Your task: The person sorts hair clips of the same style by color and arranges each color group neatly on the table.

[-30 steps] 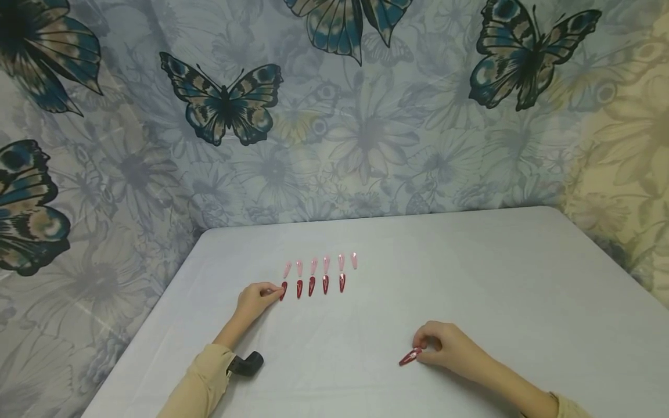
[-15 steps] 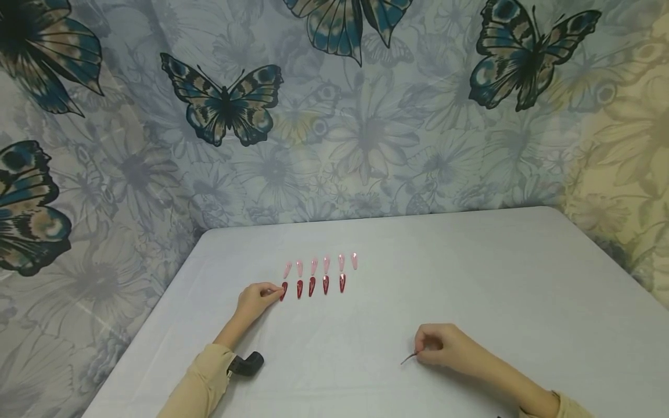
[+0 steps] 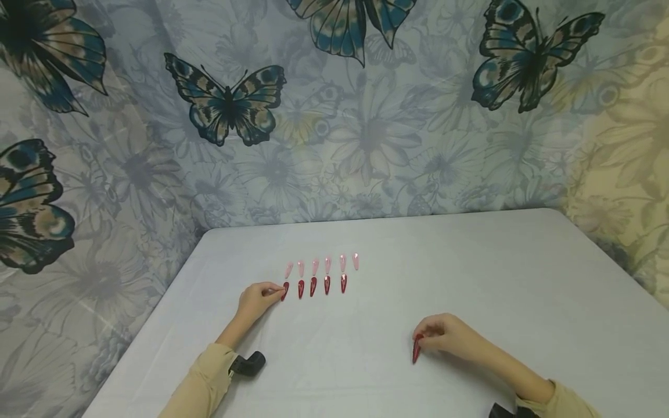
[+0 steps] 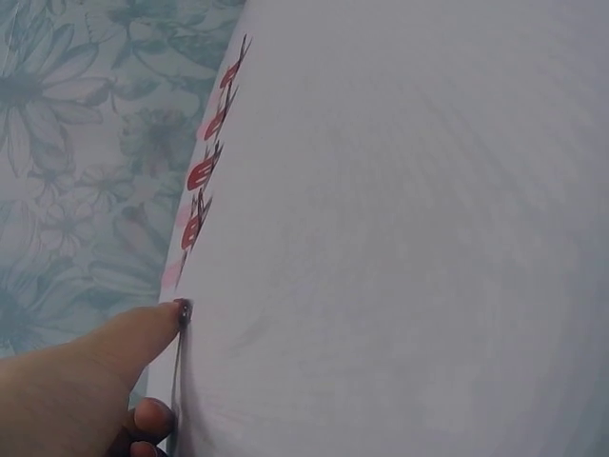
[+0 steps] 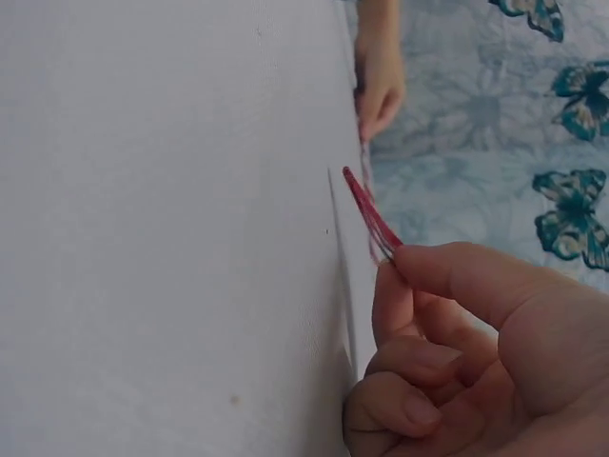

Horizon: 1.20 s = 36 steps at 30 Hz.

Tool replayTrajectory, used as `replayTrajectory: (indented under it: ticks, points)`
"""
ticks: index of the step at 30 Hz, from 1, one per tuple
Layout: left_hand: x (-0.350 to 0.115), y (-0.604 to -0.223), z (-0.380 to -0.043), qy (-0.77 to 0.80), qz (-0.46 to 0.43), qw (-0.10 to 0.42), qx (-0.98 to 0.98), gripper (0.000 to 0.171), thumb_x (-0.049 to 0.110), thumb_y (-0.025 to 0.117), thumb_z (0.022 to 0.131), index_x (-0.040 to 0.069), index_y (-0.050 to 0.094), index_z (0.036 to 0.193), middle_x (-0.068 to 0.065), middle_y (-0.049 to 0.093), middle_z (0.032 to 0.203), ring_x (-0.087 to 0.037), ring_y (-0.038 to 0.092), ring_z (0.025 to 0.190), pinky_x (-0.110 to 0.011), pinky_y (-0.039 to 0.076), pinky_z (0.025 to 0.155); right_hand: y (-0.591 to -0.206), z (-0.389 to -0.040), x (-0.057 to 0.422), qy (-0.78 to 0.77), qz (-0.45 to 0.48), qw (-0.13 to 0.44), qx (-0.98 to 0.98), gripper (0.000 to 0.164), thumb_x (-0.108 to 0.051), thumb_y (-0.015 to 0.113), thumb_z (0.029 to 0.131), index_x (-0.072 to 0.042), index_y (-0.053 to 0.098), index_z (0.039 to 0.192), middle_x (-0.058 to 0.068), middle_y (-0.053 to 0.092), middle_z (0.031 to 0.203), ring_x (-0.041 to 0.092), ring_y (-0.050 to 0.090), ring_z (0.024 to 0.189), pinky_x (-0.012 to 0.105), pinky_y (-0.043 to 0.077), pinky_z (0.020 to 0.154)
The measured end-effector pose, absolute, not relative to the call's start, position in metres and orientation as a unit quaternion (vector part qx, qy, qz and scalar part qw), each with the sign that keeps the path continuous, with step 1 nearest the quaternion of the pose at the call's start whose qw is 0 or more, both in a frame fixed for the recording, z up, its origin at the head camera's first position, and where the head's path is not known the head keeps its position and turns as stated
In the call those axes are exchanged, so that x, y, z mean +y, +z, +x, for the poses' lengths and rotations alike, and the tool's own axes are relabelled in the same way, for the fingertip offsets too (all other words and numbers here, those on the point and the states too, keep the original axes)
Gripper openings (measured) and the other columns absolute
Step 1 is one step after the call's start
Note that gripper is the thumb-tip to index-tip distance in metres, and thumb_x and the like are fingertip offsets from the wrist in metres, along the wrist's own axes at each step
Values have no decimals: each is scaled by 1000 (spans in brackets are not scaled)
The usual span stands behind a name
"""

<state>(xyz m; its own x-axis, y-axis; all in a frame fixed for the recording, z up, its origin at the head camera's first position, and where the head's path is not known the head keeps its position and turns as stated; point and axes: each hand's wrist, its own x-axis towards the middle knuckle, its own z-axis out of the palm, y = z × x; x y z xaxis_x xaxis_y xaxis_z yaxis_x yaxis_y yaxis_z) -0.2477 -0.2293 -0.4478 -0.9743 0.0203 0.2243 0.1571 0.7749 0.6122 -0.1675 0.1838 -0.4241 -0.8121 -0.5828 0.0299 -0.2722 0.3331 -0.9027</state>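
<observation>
My left hand [image 3: 258, 299] rests at the left end of a row of red snap hair clips, its fingertips pinching the leftmost red hair clip [image 3: 285, 291]. In the left wrist view, the thumb covers most of that clip, and other red clips [image 4: 202, 173] stretch away beyond it. Over the table's near right part, my right hand [image 3: 452, 337] holds another red hair clip [image 3: 416, 350] by one end, between thumb and index finger. The right wrist view shows this clip [image 5: 369, 209] nearly edge-on, its narrow end pointing away from the fingers.
Behind the red clips lies a row of pink hair clips [image 3: 328, 265], running parallel to them. A white cloth covers the table [image 3: 496, 273]. Butterfly-print fabric [image 3: 366, 139] hangs along its back and sides. A black wrist camera [image 3: 250, 364] sticks out from the left sleeve.
My right hand has risen slightly in the head view and turned its clip from slanting, through edge-on, to nearly vertical with the red face showing. The left hand stays on its clip.
</observation>
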Motion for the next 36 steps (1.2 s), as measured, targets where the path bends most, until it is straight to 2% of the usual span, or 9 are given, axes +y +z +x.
replayTrajectory:
  ticks: [3, 8, 20, 28, 31, 36]
  points:
    - [-229, -448, -248, -334, -45, 102, -936, 13, 23, 72, 75, 11, 72, 82, 6, 35, 49, -12, 30, 49, -29, 25, 50, -423, -171, 182, -524, -248, 153, 800, 12, -4, 64, 80, 4, 60, 88, 2, 55, 72, 5, 44, 59, 21, 38, 51]
    - [-227, -447, -248, -335, -48, 103, -935, 12, 22, 72, 75, 11, 72, 82, 6, 34, 48, -12, 29, 48, -29, 25, 49, -422, -177, 181, -536, -240, 145, 796, 12, -3, 66, 77, 2, 55, 80, 2, 52, 66, 5, 44, 56, 20, 38, 49]
    - [-229, -449, -249, -334, -45, 102, -936, 11, 22, 72, 75, 12, 72, 81, 5, 35, 49, -12, 30, 48, -29, 25, 49, -419, -201, 170, -508, -254, 147, 810, 4, -3, 65, 78, -1, 61, 78, 0, 58, 72, 10, 46, 63, 25, 40, 56]
    - [-230, -448, -249, -336, -45, 108, -935, 12, 22, 72, 75, 12, 72, 81, 6, 34, 49, -11, 29, 48, -28, 24, 48, -420, -215, 157, -472, -297, 107, 823, 11, 0, 61, 82, -6, 52, 81, 1, 58, 67, 8, 44, 58, 22, 35, 51]
    - [-230, -447, -248, -336, -43, 105, -935, 12, 22, 72, 75, 11, 72, 81, 6, 34, 48, -11, 29, 48, -28, 25, 49, -421, -220, 153, -472, -304, 106, 821, 11, 0, 61, 82, -6, 51, 81, 3, 59, 66, 7, 43, 56, 21, 34, 50]
    - [-229, -447, -248, -340, -46, 102, -934, 13, 22, 72, 75, 11, 72, 81, 7, 35, 47, -11, 29, 47, -28, 25, 49, -417, -227, 147, -471, -285, 111, 827, 12, -1, 62, 81, -7, 52, 78, 0, 52, 66, 9, 40, 53, 22, 34, 48]
